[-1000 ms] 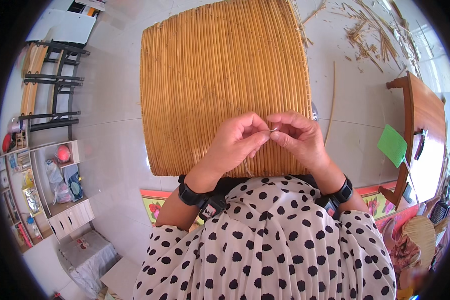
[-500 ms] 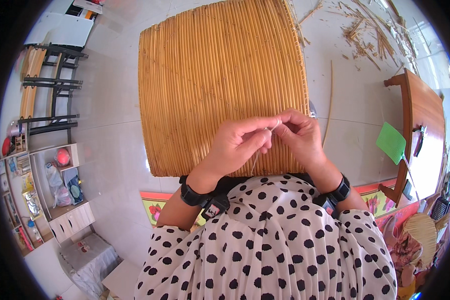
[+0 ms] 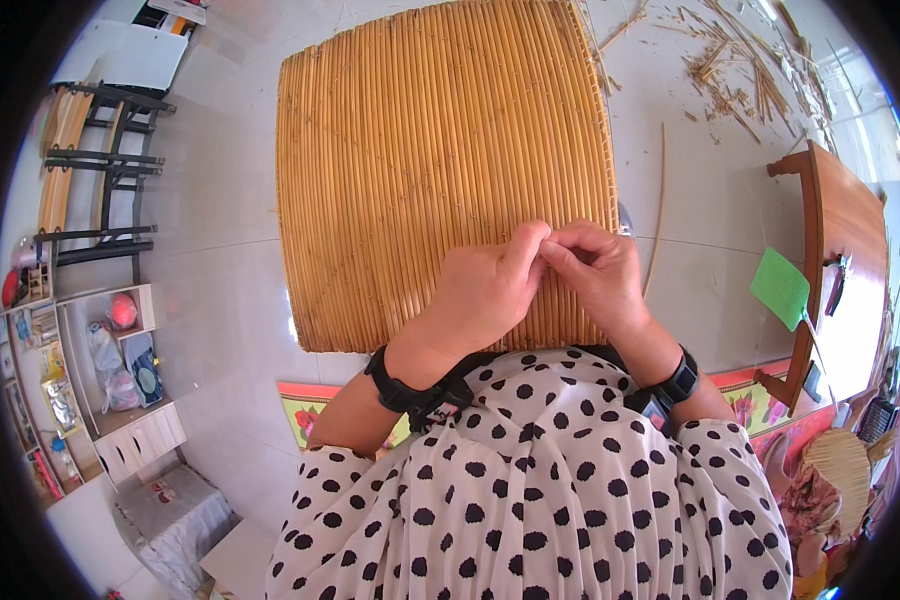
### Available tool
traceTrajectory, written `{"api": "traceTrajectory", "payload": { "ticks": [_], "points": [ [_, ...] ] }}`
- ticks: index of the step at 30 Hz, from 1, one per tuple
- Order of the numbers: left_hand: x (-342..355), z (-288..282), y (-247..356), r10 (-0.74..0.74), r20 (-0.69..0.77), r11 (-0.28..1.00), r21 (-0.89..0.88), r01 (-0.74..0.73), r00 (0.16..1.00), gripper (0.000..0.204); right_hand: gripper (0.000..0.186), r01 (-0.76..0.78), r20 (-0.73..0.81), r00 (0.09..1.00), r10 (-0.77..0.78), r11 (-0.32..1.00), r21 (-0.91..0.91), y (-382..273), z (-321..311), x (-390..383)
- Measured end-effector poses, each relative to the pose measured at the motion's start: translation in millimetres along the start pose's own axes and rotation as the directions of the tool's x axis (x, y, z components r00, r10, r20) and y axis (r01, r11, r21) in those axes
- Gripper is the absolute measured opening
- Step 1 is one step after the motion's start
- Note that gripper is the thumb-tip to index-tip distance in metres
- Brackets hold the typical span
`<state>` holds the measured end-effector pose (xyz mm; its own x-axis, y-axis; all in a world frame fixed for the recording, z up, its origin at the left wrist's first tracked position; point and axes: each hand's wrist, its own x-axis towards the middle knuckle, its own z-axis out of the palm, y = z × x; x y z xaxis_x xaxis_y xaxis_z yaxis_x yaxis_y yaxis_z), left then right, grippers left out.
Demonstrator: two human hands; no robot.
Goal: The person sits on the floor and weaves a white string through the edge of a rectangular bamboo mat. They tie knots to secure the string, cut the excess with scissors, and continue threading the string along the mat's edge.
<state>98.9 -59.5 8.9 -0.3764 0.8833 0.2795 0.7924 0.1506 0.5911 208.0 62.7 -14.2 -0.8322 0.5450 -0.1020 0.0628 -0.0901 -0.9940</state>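
Note:
A large mat of golden plant stalks, stitched side by side, lies in front of me and reaches up to my lap. Over its near right part, my left hand and my right hand meet at the fingertips. Both are closed in a pinch. The thin pale string seen between them a moment ago is now hidden by the fingers. My left hand has turned, so its back faces up and covers its other fingers. Rows of small stitches cross the mat, and its right edge is bound with stitching.
Broken stalk scraps litter the tiled floor at far right, and one long stalk lies beside the mat. On the right stands a wooden table with a green fly swatter by its edge. Shelves and folded black-legged furniture are at left.
My left hand has rolled over and its fingertips have risen slightly against the right ones. The string, visible earlier between the fingers, is now out of sight. My right hand has barely moved.

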Motion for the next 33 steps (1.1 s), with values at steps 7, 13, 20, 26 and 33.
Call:
{"api": "traceTrajectory", "payload": {
  "ticks": [7,13,20,26,33],
  "points": [
    [-6,-8,0,-0.219,0.054,0.943,-0.245,0.225,0.974,0.034,0.012,-0.217,-0.036,0.975,0.219,0.974,0.072,-5,-3,5],
    [1,-31,-9,-0.360,0.249,0.841,-0.330,0.428,0.899,0.007,0.012,-0.165,0.112,0.981,0.160,0.986,0.035,-7,-8,4],
    [12,-23,-10,-0.156,0.050,0.928,-0.334,0.164,0.986,0.005,0.012,-0.100,0.194,0.976,0.103,0.995,-0.026,-1,-5,5],
    [14,-23,-14,-0.082,0.077,0.952,-0.288,0.101,0.994,0.010,0.012,-0.114,0.213,0.969,0.125,0.992,-0.062,-1,-6,5],
    [15,-35,-10,0.037,-0.048,0.992,-0.122,-0.043,0.998,0.010,0.012,-0.157,0.245,0.954,0.173,0.984,-0.085,0,-10,6]
  ]
}}
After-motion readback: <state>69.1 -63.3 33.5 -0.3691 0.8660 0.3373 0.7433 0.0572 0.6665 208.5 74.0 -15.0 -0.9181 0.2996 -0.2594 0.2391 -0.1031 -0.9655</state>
